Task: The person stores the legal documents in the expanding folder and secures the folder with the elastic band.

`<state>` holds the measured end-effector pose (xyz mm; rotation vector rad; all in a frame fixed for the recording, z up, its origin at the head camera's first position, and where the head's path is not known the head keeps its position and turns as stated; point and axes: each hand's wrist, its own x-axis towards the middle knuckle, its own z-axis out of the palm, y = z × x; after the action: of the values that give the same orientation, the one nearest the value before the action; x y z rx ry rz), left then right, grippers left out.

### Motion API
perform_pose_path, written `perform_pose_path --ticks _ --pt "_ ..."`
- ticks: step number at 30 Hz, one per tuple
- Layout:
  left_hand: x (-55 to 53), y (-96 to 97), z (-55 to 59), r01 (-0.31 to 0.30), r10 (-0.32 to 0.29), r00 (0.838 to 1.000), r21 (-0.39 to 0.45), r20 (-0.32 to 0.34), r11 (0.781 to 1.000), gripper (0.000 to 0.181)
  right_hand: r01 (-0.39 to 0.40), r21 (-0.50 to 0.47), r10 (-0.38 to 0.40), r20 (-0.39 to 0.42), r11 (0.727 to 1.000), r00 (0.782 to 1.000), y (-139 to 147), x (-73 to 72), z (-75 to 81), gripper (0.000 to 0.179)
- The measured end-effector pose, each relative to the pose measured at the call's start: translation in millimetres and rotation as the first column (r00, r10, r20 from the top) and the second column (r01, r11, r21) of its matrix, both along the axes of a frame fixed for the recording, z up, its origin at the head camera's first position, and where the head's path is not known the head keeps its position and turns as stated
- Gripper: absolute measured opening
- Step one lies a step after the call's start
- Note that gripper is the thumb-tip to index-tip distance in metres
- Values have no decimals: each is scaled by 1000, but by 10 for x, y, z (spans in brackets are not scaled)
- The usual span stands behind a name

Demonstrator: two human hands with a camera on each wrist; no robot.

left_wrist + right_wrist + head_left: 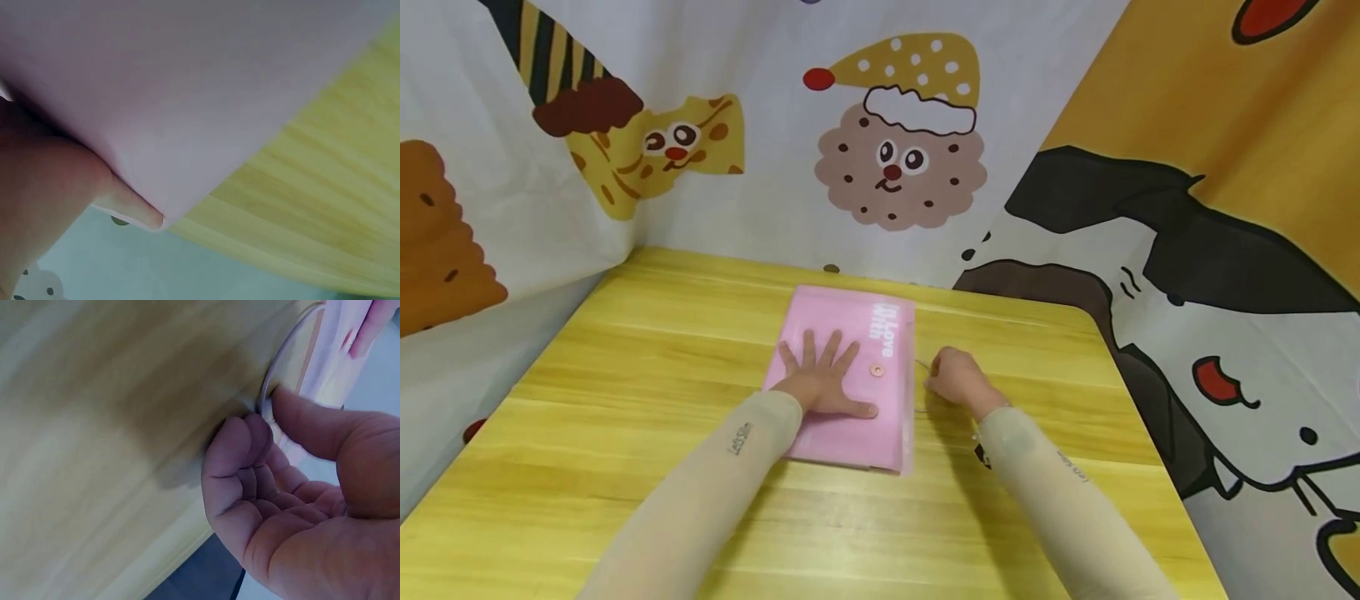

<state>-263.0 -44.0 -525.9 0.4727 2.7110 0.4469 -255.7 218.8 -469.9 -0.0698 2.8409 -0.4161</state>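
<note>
A pink document folder [850, 442] with white lettering lies flat on the wooden table, its round button [877, 370] near the right edge. My left hand [822, 379] presses on the folder's face with the fingers spread wide. In the left wrist view, a fingertip [147, 214] lies close to the folder's corner. Just right of the folder, my right hand [961, 379] pinches a thin cord [284, 347] between thumb and curled fingers. From the pinch, the cord arcs back to the folder's edge.
The yellow wood-grain table [625, 400] spreads around the folder on all sides. Behind it and to the right hangs a white cloth [760, 225] printed with cartoon figures. A small black-and-white charm [982, 455] shows at the right wrist.
</note>
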Motion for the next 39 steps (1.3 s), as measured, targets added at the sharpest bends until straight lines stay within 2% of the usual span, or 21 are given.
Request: perform_pose_path --ticks 5,6,7,10,11,12,13,15,18,19,22,23,25,27,29,31,33,35,37,38,39 --pt "54 14 117 9 -9 1000 -7 29 1000 139 20 7 -20 3 1000 1000 -27 22 -43 31" --pt "43 11 92 12 -12 1000 0 19 1000 139 17 11 -17 0 1000 1000 -31 17 -49 30" --pt "64 9 136 10 -10 1000 2 26 1000 137 13 14 -13 -6 1000 1000 -36 10 -49 30" --pt "68 1 143 6 -6 1000 1 15 1000 137 -6 19 6 3 1000 1000 -45 -20 -50 22" --pt "51 0 104 7 -7 1000 -2 7 1000 139 -9 19 9 15 1000 1000 -50 -28 -46 19" --pt "49 -2 89 6 -6 1000 -3 8 1000 139 -31 4 31 9 1000 999 35 -107 -177 18" --pt "67 -1 124 4 -4 1000 -11 19 1000 139 -39 3 39 24 999 999 39 -110 -170 19" --pt "65 0 100 6 -5 1000 -19 30 1000 139 -34 -14 35 61 999 998 61 -107 -144 30" --pt "63 3 106 7 -6 999 -33 38 999 138 -50 -34 52 67 998 996 118 -109 -71 43" --pt "46 4 88 6 -4 999 -34 35 999 138 -38 -31 41 83 999 996 58 -35 98 44" --pt "19 16 86 5 -3 999 -45 32 999 137 -7 -166 25 106 986 994 138 -36 147 39" --pt "10 23 85 4 -2 999 -43 35 999 137 17 -233 13 126 972 992 167 -36 146 35" --pt "-11 31 59 9 -8 1000 -40 25 999 138 92 -390 -16 194 916 981 215 -35 119 27" --pt "-10 41 53 13 -12 1000 -37 28 999 140 182 -538 -32 275 823 961 257 -36 73 26" --pt "3 47 59 18 -17 1000 -26 20 1000 141 259 -635 -38 340 728 940 280 -31 50 28" --pt "3 49 39 14 -14 1000 -21 17 1000 142 312 -708 -26 384 633 923 295 -18 47 33" --pt "7 49 36 12 -11 1000 -29 18 999 143 338 -758 -8 402 559 916 301 -5 53 38" --pt "-1 41 25 6 -5 1000 -32 14 999 143 343 -782 6 404 521 915 306 6 59 40" --pt "-10 35 29 -1 1 1000 -40 9 999 144 335 -786 5 395 519 919 300 9 52 41" --pt "-32 29 -4 -1 1 1000 -36 0 999 144 328 -784 3 387 526 922 295 9 42 41" --pt "-23 24 22 -5 5 1000 -32 3 999 143 330 -781 -9 383 530 924 289 8 32 40"
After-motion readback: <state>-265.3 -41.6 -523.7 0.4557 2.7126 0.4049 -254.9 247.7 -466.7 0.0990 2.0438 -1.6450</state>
